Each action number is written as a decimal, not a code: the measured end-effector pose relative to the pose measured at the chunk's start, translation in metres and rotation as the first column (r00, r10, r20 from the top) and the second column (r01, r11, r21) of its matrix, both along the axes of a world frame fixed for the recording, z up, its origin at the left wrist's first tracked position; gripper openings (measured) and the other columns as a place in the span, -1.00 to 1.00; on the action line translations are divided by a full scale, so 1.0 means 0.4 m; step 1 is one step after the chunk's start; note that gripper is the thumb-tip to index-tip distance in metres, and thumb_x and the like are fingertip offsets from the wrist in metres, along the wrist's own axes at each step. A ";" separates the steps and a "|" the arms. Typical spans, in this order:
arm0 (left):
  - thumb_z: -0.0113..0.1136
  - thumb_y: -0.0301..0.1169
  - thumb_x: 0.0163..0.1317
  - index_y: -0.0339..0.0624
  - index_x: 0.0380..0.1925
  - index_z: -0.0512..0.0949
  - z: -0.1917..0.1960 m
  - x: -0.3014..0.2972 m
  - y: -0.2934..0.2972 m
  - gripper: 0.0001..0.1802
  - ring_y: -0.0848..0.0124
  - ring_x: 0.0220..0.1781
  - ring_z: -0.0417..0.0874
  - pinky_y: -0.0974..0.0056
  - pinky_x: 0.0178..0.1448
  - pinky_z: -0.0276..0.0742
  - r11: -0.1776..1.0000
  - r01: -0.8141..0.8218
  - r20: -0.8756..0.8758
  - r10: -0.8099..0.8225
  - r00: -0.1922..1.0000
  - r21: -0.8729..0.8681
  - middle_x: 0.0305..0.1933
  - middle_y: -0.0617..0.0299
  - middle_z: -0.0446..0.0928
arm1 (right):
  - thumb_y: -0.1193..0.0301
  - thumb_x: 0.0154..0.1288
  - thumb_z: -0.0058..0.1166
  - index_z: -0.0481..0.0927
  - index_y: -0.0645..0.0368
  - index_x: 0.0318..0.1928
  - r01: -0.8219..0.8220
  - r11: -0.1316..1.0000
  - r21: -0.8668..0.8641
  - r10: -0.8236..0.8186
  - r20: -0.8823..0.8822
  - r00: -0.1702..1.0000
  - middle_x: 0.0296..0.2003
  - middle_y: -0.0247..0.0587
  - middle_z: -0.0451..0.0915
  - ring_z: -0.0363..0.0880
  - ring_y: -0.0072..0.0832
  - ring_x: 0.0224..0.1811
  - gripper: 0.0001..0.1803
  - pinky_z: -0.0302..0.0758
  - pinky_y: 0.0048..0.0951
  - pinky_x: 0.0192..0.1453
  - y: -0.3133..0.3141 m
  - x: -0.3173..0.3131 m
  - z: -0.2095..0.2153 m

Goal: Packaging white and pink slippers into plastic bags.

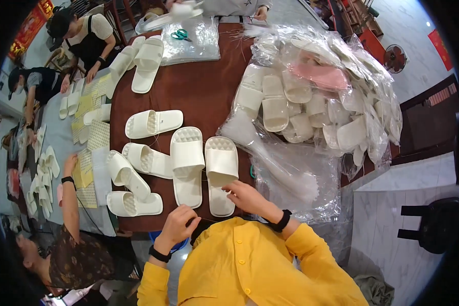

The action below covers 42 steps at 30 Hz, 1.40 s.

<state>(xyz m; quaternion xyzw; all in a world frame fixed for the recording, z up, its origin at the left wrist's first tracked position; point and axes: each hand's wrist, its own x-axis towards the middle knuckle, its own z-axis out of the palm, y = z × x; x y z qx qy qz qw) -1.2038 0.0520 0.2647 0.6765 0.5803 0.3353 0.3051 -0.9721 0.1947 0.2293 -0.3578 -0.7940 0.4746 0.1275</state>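
White slippers: a pair, the left slipper point(188, 176) and the right slipper point(222, 164), lay side by side before you on the dark red bench point(204, 92), toes pointing away, probably so that both sat within easy reach.
Your right hand point(246, 196): over the right slipper's footbed, below its strap, fingers loosely bent; the bench carried the slipper's weight.
Your left hand point(181, 225): curled near the left slipper's heel, at the bench edge, low enough to leave both straps in sight.
Fingertips: too small to tell whether either hand was clamped on something thin or had thumb and fingers apart.
Loose slippers point(160, 122): four more at your left, turned at various angles, one overlapping its neighbour, as though laid down unsorted.
Bagged slippers point(275, 112): heaped at your right with one pink piece point(319, 76), presumably to separate them from the unwrapped ones.
White strands point(290, 178): a bundle lying across clear film point(326, 191), perhaps for quick picking.
Green scissors point(181, 34): on stacked bags point(201, 48), across the bench from you.
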 end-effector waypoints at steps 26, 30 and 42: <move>0.32 -0.46 0.07 -0.25 -0.59 0.43 -0.157 0.009 0.152 -0.77 0.08 -0.40 0.48 0.11 -0.31 0.40 0.966 -0.237 -0.092 0.247 0.965 0.106 -0.55 0.09 0.42 | 0.45 0.27 0.05 0.63 0.26 -0.20 0.158 0.957 0.244 -0.161 -0.007 0.987 -0.27 0.04 0.62 0.60 -0.03 -0.18 -0.83 0.53 -0.17 -0.10 0.170 -0.026 0.009; 0.33 -0.45 0.05 -0.24 -0.60 0.43 -0.158 0.019 0.147 -0.76 0.08 -0.42 0.47 0.10 -0.32 0.40 0.981 -0.134 -0.105 0.149 0.983 0.138 -0.56 0.10 0.42 | 0.43 0.28 0.05 0.64 0.29 -0.17 0.210 0.963 0.171 -0.215 0.015 0.976 -0.30 0.04 0.62 0.60 -0.11 -0.26 -0.79 0.51 -0.24 -0.15 0.208 -0.011 0.018; 0.23 -0.60 0.05 -0.26 -0.58 0.39 -0.166 -0.052 0.108 -0.81 0.12 -0.44 0.45 0.15 -0.35 0.37 0.903 -0.413 0.010 0.415 0.910 0.114 -0.55 0.09 0.39 | 0.44 0.29 0.00 0.62 0.30 -0.19 0.228 0.972 0.060 -0.230 0.046 0.972 -0.26 0.10 0.62 0.59 0.02 -0.19 -0.79 0.51 -0.14 -0.07 0.179 -0.022 0.010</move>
